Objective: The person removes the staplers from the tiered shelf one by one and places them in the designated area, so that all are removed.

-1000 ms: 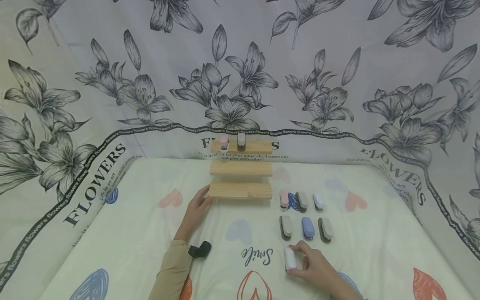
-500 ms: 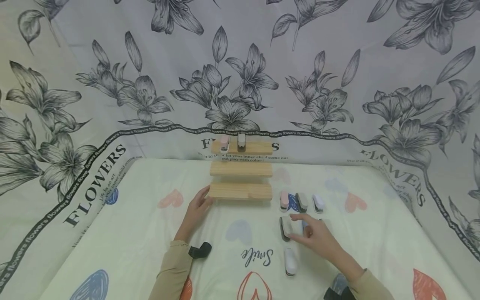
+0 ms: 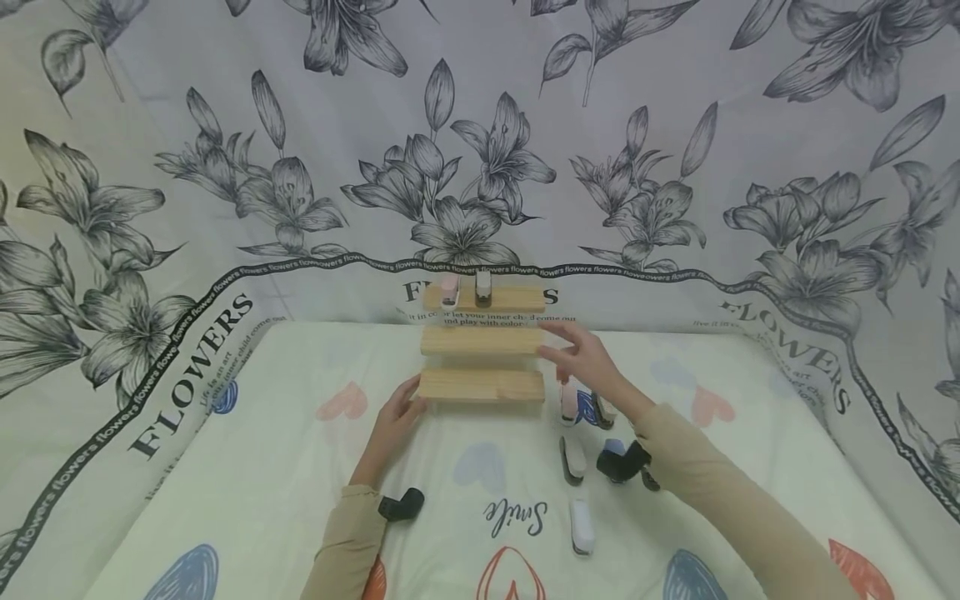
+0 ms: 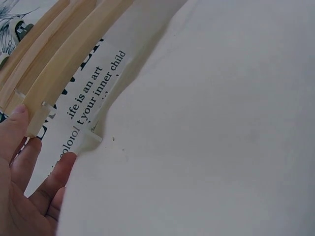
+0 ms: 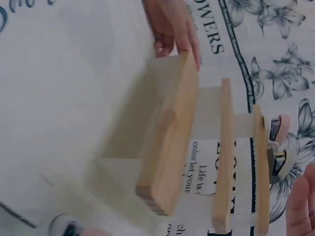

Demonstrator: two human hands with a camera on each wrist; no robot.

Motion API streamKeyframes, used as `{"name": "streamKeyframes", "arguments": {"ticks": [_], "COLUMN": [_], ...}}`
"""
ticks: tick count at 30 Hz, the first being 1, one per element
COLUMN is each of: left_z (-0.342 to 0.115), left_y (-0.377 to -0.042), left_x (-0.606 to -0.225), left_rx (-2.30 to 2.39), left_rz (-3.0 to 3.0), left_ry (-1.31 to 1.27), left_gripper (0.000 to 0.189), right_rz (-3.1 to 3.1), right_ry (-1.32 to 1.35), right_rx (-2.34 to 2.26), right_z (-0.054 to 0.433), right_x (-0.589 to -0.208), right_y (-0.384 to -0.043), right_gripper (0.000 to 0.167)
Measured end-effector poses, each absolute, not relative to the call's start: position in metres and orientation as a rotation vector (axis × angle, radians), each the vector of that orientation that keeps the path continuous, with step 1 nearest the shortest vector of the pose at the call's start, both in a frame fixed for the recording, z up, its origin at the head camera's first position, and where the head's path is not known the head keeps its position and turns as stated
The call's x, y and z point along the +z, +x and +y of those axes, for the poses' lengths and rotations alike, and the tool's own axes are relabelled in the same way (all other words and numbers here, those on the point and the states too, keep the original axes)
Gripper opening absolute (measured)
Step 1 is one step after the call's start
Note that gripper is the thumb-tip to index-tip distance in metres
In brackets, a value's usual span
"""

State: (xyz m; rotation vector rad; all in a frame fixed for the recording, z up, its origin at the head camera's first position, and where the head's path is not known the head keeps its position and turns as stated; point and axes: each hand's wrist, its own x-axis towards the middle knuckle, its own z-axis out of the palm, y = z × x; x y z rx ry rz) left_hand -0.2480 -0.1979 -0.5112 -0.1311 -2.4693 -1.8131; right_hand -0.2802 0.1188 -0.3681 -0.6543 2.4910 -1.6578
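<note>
A tiered rack with wooden shelves [image 3: 480, 385] stands at the middle back of the cloth. My left hand [image 3: 393, 421] holds the left end of its lowest shelf, thumb on top and fingers below in the left wrist view. My right hand [image 3: 585, 360] is at the rack's right side by the middle shelf [image 3: 480, 340], thumb and fingers apart, nothing seen between them. On the top shelf sit a pink stapler [image 3: 449, 290] and a grey one [image 3: 483, 288]. Right of the rack lie a pink stapler [image 3: 568, 403], a grey stapler [image 3: 573, 461] and a white stapler [image 3: 582, 527].
Beneath my right forearm, a dark grey stapler [image 3: 604, 412], a blue stapler [image 3: 614, 447] and another stapler [image 3: 650, 480] are partly hidden. A flower-printed curtain [image 3: 480, 167] rises behind the rack. Heart prints mark the pale cloth [image 3: 285, 467].
My right hand has left the white stapler, passed over the stapler rows and reached the rack's right side. The white stapler stays on the cloth. My left hand stays on the rack.
</note>
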Motion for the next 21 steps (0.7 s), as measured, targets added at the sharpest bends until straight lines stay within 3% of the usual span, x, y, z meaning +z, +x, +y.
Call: {"name": "streamKeyframes", "arguments": {"ticks": [9, 21], "left_z": [-0.199, -0.198], "left_y": [-0.249, -0.248], "left_x": [-0.512, -0.514], "left_rx": [-1.834, -1.82], "left_rz": [-2.421, -2.477], "left_ry": [-0.181, -0.08], "left_gripper": [0.05, 0.049], "right_rz": [2.462, 2.362], "right_ry": [-0.551, -0.613], "right_rx": [-1.752, -1.681], "right_z": [0.07, 0.037], "right_x": [-0.357, -0.361], "right_y": [-0.34, -0.37], "right_gripper": [0.071, 0.09]}}
